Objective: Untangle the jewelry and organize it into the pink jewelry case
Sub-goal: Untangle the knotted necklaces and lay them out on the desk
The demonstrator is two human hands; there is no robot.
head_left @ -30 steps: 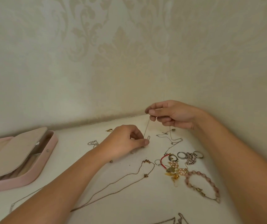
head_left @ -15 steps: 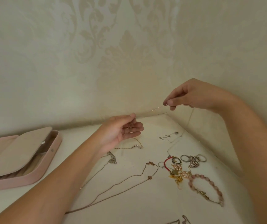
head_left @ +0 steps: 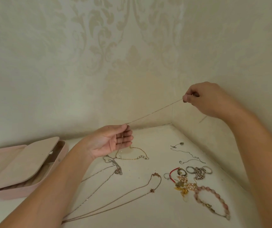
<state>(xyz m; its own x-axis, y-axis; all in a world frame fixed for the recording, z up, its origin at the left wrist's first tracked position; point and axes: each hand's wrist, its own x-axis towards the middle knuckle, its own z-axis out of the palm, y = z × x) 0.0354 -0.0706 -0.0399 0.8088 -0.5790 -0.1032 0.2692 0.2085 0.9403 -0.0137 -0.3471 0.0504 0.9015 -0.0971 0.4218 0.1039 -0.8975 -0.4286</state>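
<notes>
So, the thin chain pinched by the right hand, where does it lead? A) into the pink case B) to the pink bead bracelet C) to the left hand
C: the thin chain runs taut from the right hand to the left hand.

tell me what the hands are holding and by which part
A thin chain, taut between both hands: the right hand pinches its upper stretch, the left hand pinches it lower down, slack draped across its fingers.
</notes>
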